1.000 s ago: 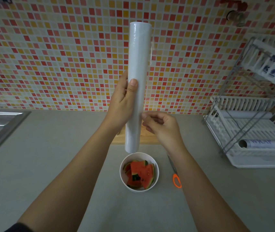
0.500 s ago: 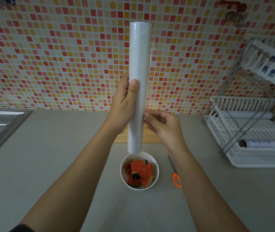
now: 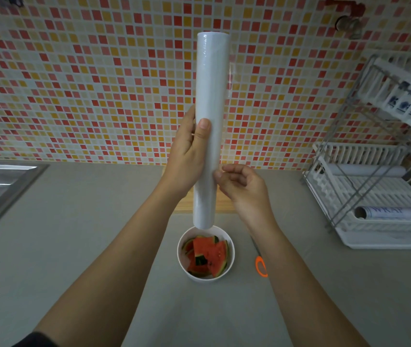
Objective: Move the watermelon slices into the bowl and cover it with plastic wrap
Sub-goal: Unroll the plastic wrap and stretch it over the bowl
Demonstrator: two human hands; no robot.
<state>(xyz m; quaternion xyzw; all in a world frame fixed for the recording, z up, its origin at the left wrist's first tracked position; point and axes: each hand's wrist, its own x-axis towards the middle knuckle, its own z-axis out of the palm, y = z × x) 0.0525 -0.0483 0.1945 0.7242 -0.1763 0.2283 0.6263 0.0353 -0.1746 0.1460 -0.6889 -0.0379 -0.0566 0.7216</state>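
The plastic wrap roll (image 3: 209, 136) is held upright above the desk (image 3: 86, 234), gripped by the left hand (image 3: 186, 156) and pinched at its edge by the right hand (image 3: 243, 186). Watermelon slices (image 3: 207, 256) are piled in the white bowl (image 3: 230, 256) below.

the right hand (image 3: 243, 187) has edged its pinching fingertips (image 3: 219, 174) against the plastic wrap roll (image 3: 209, 126).

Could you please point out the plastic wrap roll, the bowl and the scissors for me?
plastic wrap roll (image 3: 212, 96): head view, upper part of the upright tube.
bowl (image 3: 232, 251): head view, white right rim.
scissors (image 3: 261, 265): head view, orange handle loop beside the forearm.
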